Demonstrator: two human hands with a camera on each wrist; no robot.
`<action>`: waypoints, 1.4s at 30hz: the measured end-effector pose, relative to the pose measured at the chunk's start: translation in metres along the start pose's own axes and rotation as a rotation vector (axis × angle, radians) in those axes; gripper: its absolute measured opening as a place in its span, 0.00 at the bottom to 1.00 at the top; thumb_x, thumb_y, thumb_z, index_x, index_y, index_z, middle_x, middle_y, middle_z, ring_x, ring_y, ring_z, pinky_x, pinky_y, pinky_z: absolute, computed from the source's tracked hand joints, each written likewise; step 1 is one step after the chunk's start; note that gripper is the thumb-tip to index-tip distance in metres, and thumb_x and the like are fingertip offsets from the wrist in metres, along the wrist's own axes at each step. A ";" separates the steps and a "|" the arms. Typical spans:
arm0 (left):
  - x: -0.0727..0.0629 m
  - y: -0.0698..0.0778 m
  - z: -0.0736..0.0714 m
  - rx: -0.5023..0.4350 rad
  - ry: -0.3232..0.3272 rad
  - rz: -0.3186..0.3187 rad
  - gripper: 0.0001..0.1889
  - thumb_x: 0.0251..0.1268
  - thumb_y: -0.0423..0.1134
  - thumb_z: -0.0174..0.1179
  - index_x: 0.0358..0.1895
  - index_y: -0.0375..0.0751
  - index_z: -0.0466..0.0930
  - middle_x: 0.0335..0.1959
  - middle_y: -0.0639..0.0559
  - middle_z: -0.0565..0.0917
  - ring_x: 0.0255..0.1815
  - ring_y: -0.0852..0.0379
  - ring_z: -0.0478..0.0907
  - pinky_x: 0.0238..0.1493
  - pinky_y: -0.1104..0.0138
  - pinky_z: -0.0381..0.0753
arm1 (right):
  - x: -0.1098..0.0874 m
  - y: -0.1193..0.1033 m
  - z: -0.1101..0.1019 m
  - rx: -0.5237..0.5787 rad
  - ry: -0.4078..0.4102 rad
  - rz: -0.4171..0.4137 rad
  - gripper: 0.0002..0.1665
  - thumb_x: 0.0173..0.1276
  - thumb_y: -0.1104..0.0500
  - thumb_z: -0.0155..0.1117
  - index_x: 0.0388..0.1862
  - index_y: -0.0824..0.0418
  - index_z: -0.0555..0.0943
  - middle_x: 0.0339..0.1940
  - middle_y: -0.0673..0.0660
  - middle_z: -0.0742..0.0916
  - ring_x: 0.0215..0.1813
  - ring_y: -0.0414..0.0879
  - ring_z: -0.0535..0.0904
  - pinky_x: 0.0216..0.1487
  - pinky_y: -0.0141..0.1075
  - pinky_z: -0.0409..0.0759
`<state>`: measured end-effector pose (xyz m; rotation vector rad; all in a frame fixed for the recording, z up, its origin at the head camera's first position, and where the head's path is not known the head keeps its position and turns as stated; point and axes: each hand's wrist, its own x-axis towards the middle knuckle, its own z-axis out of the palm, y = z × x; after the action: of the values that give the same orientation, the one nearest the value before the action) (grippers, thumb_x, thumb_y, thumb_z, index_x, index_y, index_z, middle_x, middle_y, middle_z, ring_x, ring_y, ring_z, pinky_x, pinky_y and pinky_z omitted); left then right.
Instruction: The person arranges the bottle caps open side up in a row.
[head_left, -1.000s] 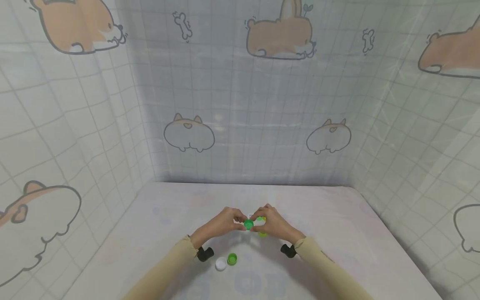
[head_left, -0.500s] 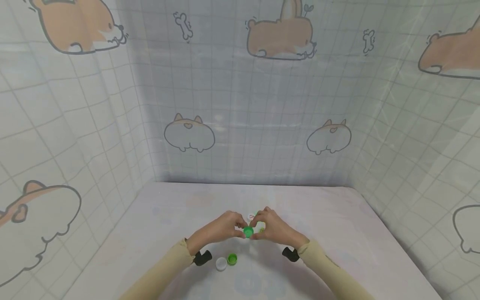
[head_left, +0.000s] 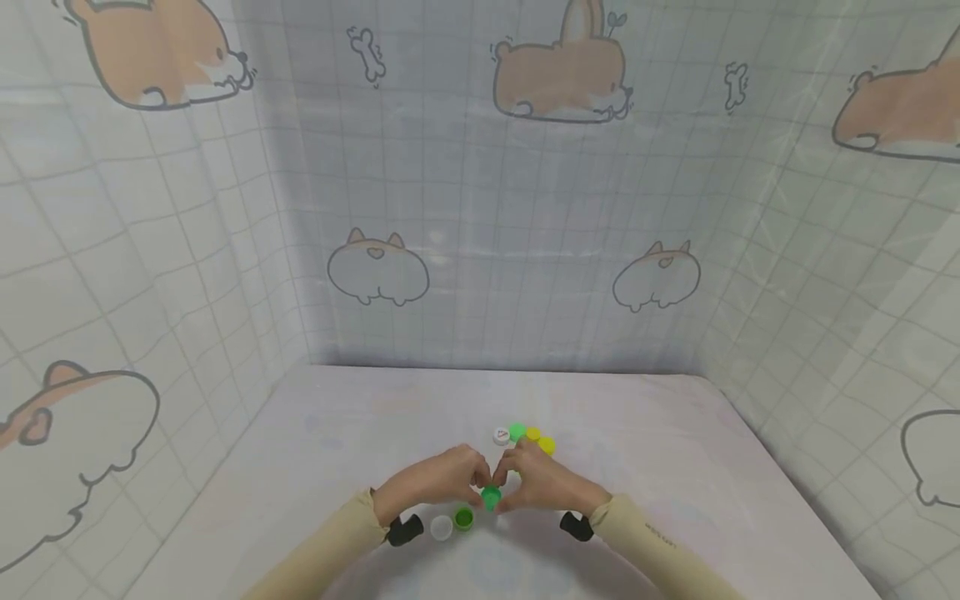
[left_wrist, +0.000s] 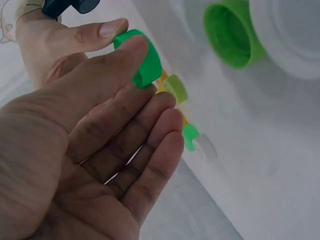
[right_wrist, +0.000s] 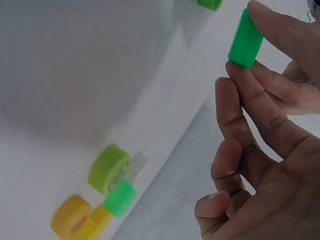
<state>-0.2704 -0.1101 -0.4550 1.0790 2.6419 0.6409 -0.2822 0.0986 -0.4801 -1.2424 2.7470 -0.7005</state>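
A bright green bottle cap (head_left: 491, 497) is held up between both hands, above the near-middle of the table. My left hand (head_left: 450, 475) pinches it between thumb and index finger, its other fingers extended in the left wrist view. From the other side, my right hand (head_left: 543, 477) pinches the same cap (right_wrist: 246, 41) by its edges with thumb and index finger. Its remaining fingers are bent and hold nothing. Just below my left hand, a green cap (head_left: 464, 518) lies hollow side up, touching or nearly touching a white cap (head_left: 442, 527).
Beyond my right hand lies a cluster: a white cap (head_left: 501, 435) with a red mark, a light green cap (head_left: 517, 432), a yellow cap (head_left: 532, 434) and another yellow cap (head_left: 547, 446). A lime cap (right_wrist: 109, 169) lies there too. Patterned curtains (head_left: 480, 208) surround the table.
Both hands have come nearer to me with the bright green cap, moving it beside the green and white caps. The far cluster, partly covered before, now shows more.
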 end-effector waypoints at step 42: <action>-0.001 -0.001 0.023 -0.039 -0.110 -0.093 0.09 0.48 0.36 0.74 0.30 0.42 0.83 0.20 0.63 0.77 0.19 0.70 0.69 0.23 0.76 0.71 | 0.002 0.007 0.022 -0.024 -0.151 -0.011 0.22 0.48 0.39 0.76 0.40 0.44 0.83 0.37 0.36 0.82 0.37 0.32 0.66 0.40 0.24 0.66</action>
<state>-0.2617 -0.1045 -0.4759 0.9455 2.5576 0.5946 -0.2831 0.0927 -0.5027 -1.2607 2.6362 -0.5511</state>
